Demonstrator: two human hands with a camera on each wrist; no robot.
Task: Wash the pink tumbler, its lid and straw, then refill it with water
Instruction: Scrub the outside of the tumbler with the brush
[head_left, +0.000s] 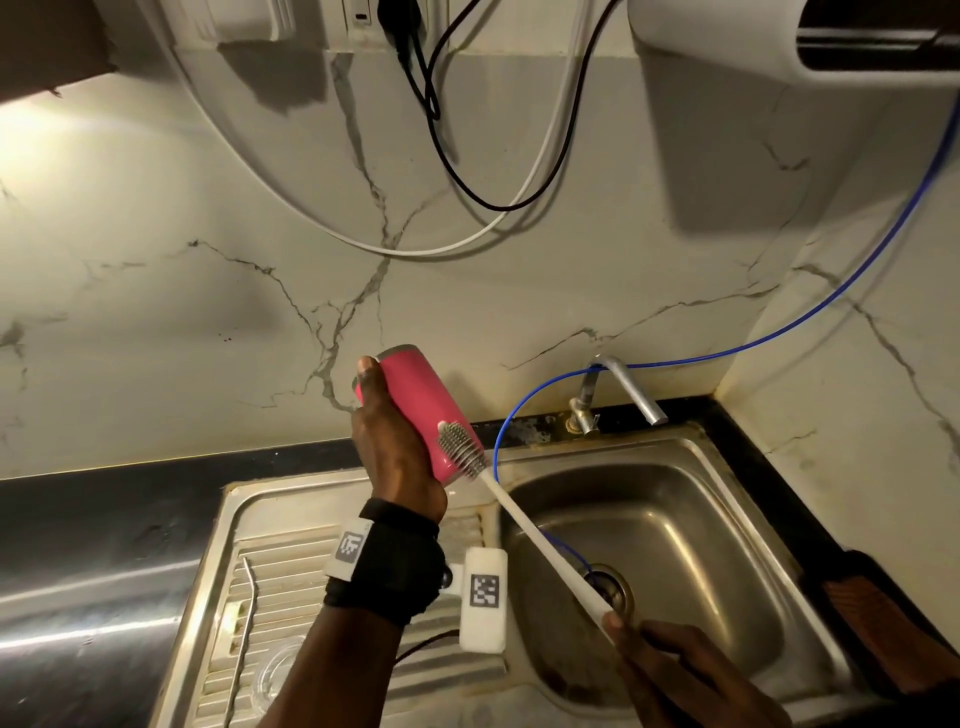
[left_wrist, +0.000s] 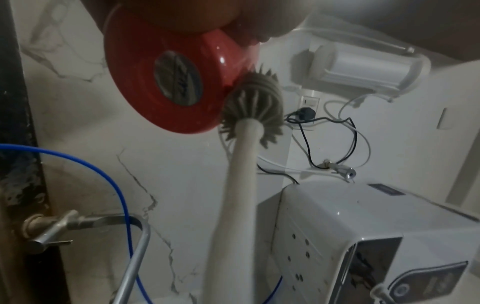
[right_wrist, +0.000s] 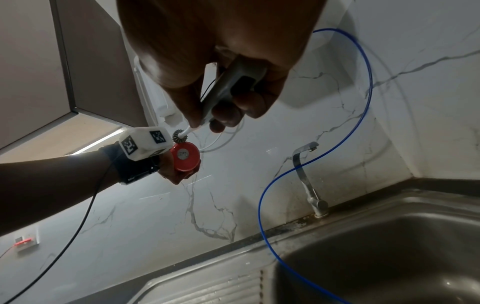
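My left hand (head_left: 387, 431) grips the pink tumbler (head_left: 415, 405) and holds it tilted above the sink's left rim, base toward the lower right. The base carries a round grey sticker (left_wrist: 179, 82). My right hand (head_left: 670, 670) grips the end of a long white bottle brush (head_left: 540, 540). Its grey bristle head (head_left: 460, 449) lies against the tumbler's side near the base. The bent metal straw (head_left: 243, 618) lies on the drainboard at the left. A clear round lid (head_left: 270, 670) lies beside it, partly hidden by my left forearm.
The steel sink basin (head_left: 685, 499) is below right, with the tap (head_left: 631, 387) at its back edge. A thin blue tube (head_left: 498, 441) runs down into the drain. A white water purifier (left_wrist: 363, 236) hangs on the wall above the sink. Cables hang on the marble wall.
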